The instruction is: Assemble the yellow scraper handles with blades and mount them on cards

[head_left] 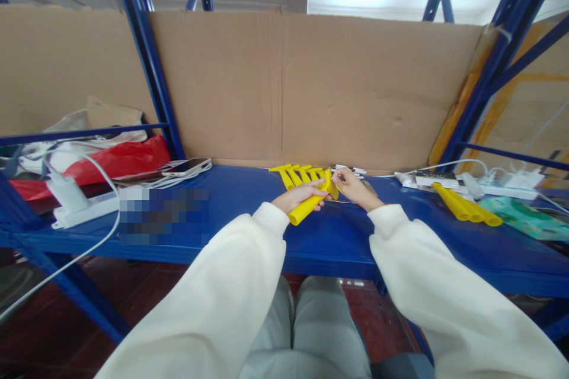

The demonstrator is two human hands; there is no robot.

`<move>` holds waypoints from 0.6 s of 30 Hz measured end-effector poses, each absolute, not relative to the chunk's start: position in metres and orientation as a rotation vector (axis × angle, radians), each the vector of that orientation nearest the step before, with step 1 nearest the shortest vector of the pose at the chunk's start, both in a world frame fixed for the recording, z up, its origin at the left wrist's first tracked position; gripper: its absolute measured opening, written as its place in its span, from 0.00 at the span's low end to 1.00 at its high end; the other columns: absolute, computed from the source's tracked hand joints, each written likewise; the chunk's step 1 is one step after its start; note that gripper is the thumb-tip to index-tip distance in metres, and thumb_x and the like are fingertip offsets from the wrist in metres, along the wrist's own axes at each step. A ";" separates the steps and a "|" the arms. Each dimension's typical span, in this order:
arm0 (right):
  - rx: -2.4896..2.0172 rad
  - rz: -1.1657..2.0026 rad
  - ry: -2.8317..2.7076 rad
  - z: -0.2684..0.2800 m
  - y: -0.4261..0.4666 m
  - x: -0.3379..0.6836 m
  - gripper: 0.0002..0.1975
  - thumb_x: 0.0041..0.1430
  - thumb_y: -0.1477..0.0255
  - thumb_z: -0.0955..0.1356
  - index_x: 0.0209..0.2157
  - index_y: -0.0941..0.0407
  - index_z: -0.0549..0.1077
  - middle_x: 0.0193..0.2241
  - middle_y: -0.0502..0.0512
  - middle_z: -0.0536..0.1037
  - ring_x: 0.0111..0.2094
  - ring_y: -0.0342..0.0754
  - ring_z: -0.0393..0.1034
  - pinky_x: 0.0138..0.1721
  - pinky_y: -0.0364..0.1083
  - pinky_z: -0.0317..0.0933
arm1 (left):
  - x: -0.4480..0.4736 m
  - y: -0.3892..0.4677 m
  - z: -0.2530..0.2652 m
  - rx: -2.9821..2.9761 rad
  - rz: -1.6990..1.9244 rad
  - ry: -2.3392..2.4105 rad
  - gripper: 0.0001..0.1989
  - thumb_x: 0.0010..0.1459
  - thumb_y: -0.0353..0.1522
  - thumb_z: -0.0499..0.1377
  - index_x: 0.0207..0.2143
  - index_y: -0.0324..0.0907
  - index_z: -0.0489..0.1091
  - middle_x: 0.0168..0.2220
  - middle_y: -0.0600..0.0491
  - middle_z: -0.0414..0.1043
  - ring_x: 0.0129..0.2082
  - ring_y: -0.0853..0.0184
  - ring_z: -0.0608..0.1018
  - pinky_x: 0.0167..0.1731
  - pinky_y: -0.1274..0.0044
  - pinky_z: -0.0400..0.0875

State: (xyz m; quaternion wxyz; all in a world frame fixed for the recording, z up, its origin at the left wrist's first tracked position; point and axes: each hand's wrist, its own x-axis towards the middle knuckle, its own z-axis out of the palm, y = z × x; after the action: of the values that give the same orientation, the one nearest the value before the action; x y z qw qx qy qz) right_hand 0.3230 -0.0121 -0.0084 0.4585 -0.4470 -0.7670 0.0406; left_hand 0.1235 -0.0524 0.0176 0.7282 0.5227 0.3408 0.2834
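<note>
My left hand (306,194) is wrapped round a yellow tool with a tubular handle (306,211), its wide round end pointing down toward me. The tool's head lies between my two hands, and a flat, darker yellowish piece shows beside it. At that head my right hand (352,185) has its fingers pinched together; whatever they grip is too small to make out. Just behind my left hand, several similar yellow T-shaped tools (295,176) lie side by side on the blue table (249,213).
Several yellow tubes (464,204) lie at the right beside a green packet (524,216). White pen-like items (351,170) are behind my right hand. A phone (189,167), cables and a power strip (89,210) occupy the left. A cardboard wall (355,89) closes the back.
</note>
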 end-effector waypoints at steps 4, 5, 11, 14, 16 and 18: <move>-1.083 0.150 -1.863 -0.010 -0.011 0.323 0.06 0.57 0.70 0.64 0.27 0.52 0.63 0.30 0.51 0.70 0.36 0.50 0.66 0.46 0.53 0.65 | 0.122 -0.047 0.015 1.150 0.617 0.716 0.37 0.62 0.19 0.54 0.71 0.45 0.49 0.31 0.53 0.75 0.18 0.75 0.72 0.18 0.85 0.67; -1.083 0.157 -1.852 -0.010 -0.012 0.322 0.06 0.57 0.69 0.64 0.27 0.52 0.62 0.30 0.51 0.70 0.36 0.50 0.66 0.46 0.53 0.65 | 0.122 -0.046 0.014 1.151 0.615 0.708 0.38 0.62 0.20 0.55 0.71 0.45 0.50 0.32 0.53 0.75 0.19 0.74 0.72 0.19 0.85 0.68; -1.095 0.156 -1.819 -0.007 -0.024 0.316 0.05 0.58 0.67 0.63 0.29 0.51 0.62 0.31 0.52 0.71 0.37 0.50 0.67 0.44 0.52 0.65 | 0.121 -0.043 0.013 1.140 0.612 0.693 0.38 0.61 0.20 0.57 0.71 0.46 0.50 0.31 0.53 0.75 0.19 0.75 0.72 0.19 0.85 0.68; -1.111 0.149 -1.819 -0.005 -0.029 0.313 0.05 0.58 0.67 0.62 0.29 0.51 0.62 0.32 0.53 0.72 0.37 0.51 0.67 0.45 0.51 0.65 | 0.122 -0.044 0.015 1.142 0.613 0.707 0.37 0.61 0.20 0.55 0.70 0.46 0.50 0.32 0.53 0.75 0.19 0.74 0.72 0.19 0.85 0.68; -1.124 0.133 -1.821 -0.004 -0.030 0.312 0.05 0.58 0.68 0.62 0.29 0.51 0.62 0.32 0.53 0.72 0.37 0.51 0.68 0.46 0.51 0.65 | 0.123 -0.044 0.015 1.140 0.616 0.709 0.37 0.61 0.21 0.55 0.70 0.45 0.51 0.32 0.53 0.75 0.18 0.74 0.72 0.19 0.85 0.68; -1.141 0.108 -1.828 -0.004 -0.032 0.310 0.04 0.58 0.68 0.62 0.29 0.51 0.62 0.32 0.53 0.72 0.38 0.51 0.68 0.46 0.52 0.64 | 0.123 -0.044 0.016 1.133 0.621 0.706 0.36 0.62 0.21 0.55 0.70 0.45 0.51 0.31 0.52 0.75 0.18 0.74 0.72 0.19 0.85 0.67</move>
State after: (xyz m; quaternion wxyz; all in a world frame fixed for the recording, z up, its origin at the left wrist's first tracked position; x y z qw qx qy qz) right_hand 0.3104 -0.0316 -0.0039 0.4725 -0.4662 -0.7466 0.0440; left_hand 0.1231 -0.0445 0.0157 0.7412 0.5165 0.3220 0.2830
